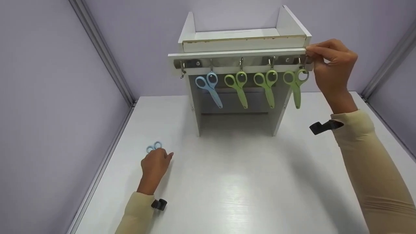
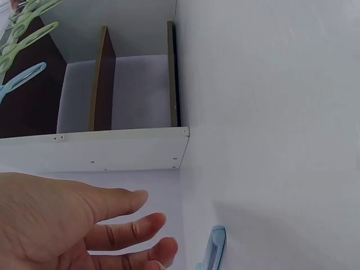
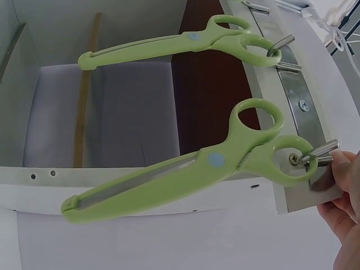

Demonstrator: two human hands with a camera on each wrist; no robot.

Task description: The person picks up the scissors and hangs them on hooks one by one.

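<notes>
Left hand (image 1: 155,164) reaches with loose fingers, holding nothing, over the blue scissors (image 1: 154,146) on the tabletop (image 1: 247,182), left of the rack (image 1: 240,61); right hand (image 1: 328,66) pinches the rack's right end. Better to grip the handles squarely and keep the rack steady

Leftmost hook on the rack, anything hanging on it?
No, the leftmost hook is bare; the blue scissors hang on the next hook over.
</notes>
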